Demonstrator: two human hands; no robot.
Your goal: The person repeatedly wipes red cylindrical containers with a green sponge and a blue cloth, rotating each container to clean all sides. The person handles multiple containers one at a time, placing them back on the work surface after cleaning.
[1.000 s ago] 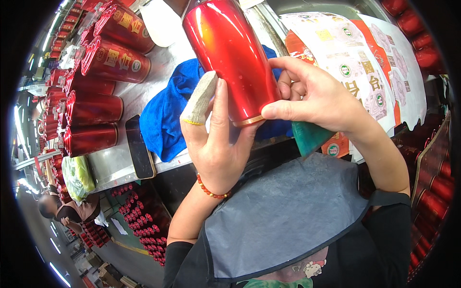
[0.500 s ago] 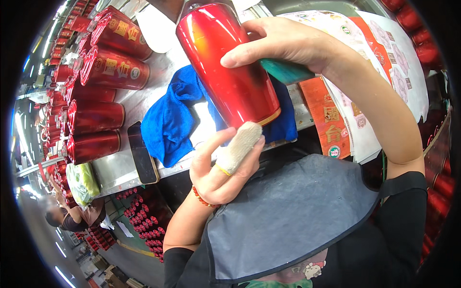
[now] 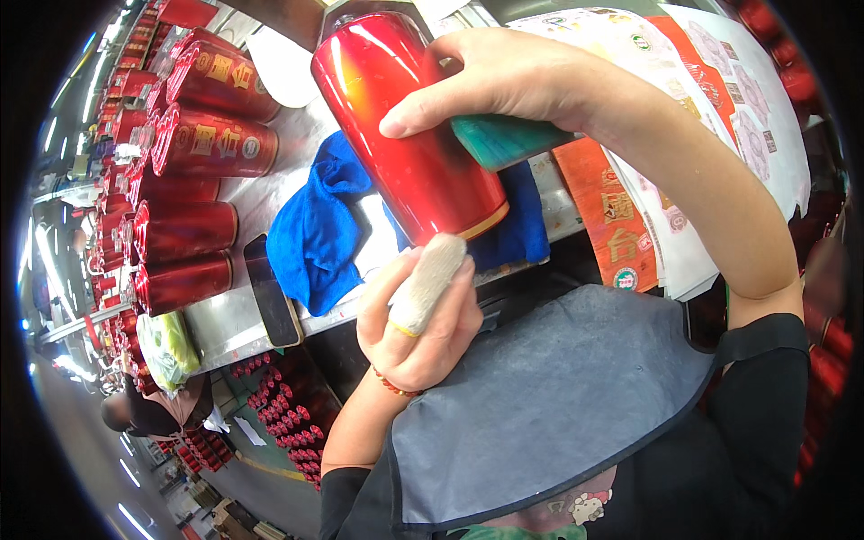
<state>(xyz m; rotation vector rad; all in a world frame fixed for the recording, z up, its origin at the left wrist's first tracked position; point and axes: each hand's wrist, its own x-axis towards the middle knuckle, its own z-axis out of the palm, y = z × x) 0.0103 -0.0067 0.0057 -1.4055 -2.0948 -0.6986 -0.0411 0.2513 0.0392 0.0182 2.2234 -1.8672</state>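
Observation:
A glossy red bottle (image 3: 405, 144) lies tilted over the bench, its gold-rimmed base toward me. My right hand (image 3: 477, 85) reaches across its right side, thumb on the front and fingers curling behind. A flat green piece (image 3: 508, 139), shaped like a scraper, sticks out beneath that palm. My left hand (image 3: 418, 315) is closed at the base, fingertips against its edge, with a pale knitted finger sleeve (image 3: 429, 283) on one finger. How far the left fingers reach under the base is hidden. A crumpled blue cloth (image 3: 315, 238) lies beneath and left of the bottle.
Several red bottles (image 3: 211, 142) stand along the bench's left side. A phone (image 3: 272, 292) and a pale green packet (image 3: 167, 349) sit at its near left edge. Printed sheets (image 3: 729, 108) and an orange-red one (image 3: 607, 216) lie at right. Another person (image 3: 148, 414) is in the far left background.
The bottle has shifted slightly left, and both hands have moved left with it. More of the green piece's face shows now. The hold looks the same.

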